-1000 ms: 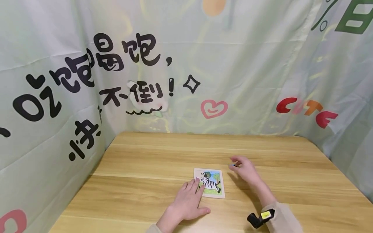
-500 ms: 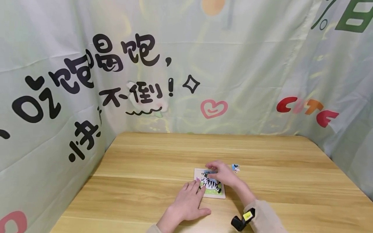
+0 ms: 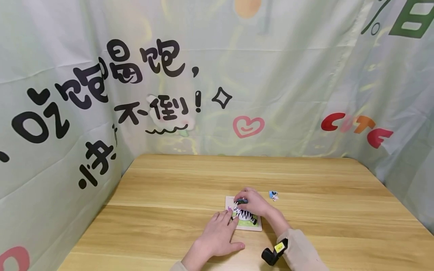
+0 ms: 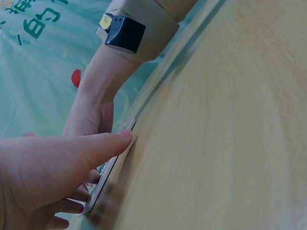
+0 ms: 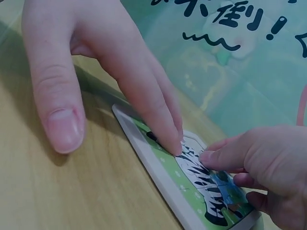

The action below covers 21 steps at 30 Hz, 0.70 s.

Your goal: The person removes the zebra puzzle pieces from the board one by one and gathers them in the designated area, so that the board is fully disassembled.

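Observation:
A small zebra jigsaw puzzle (image 3: 250, 224) with a pale frame lies on the wooden table. My left hand (image 3: 219, 234) lies flat with its fingers on the puzzle's left part and its thumb spread out to the right. Over the upper part, my right hand (image 3: 257, 203) bends its thumb and fingers around a dark-and-blue puzzle piece (image 3: 242, 201) at the top. The right wrist view shows the right thumb on the zebra's upper body, the other fingers at the blue area. A loose puzzle piece (image 3: 273, 195), blue with black and white, rests right of the puzzle.
The wooden table (image 3: 169, 180) reaches back to a pale printed curtain (image 3: 281, 82) with black characters, a pink heart and coloured letters. A small black camera (image 3: 274, 253) with a yellow label is strapped at the right sleeve.
The right hand has moved left from beside the loose piece to the top of the puzzle, leaving that piece on the table. The left hand has stayed in place.

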### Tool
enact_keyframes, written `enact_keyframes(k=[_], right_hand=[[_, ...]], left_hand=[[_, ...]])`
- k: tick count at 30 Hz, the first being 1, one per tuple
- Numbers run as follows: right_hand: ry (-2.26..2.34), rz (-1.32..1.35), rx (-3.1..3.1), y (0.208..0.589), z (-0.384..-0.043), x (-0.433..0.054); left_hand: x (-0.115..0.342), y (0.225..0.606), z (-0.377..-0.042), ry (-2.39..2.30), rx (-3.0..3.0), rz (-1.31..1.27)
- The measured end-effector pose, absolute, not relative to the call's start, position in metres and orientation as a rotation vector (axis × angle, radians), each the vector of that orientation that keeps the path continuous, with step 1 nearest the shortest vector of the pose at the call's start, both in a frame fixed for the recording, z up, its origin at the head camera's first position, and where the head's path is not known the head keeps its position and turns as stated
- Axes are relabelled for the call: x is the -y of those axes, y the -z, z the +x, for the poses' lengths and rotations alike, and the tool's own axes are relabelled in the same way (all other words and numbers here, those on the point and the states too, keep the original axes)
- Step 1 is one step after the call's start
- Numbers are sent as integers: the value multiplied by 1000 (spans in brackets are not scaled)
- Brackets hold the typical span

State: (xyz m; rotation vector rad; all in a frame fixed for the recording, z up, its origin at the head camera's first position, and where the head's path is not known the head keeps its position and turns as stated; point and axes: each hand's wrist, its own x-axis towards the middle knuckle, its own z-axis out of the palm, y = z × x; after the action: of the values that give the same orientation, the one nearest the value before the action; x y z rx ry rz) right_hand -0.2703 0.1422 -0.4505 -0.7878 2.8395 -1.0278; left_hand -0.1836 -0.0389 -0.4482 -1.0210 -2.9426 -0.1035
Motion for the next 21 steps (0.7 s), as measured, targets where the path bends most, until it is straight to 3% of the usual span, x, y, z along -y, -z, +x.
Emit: enact_keyframes(k=[21], right_hand=[[936, -678, -2886, 444, -270, -131]], left_hand=[[41, 450, -185, 117, 2946, -1043]])
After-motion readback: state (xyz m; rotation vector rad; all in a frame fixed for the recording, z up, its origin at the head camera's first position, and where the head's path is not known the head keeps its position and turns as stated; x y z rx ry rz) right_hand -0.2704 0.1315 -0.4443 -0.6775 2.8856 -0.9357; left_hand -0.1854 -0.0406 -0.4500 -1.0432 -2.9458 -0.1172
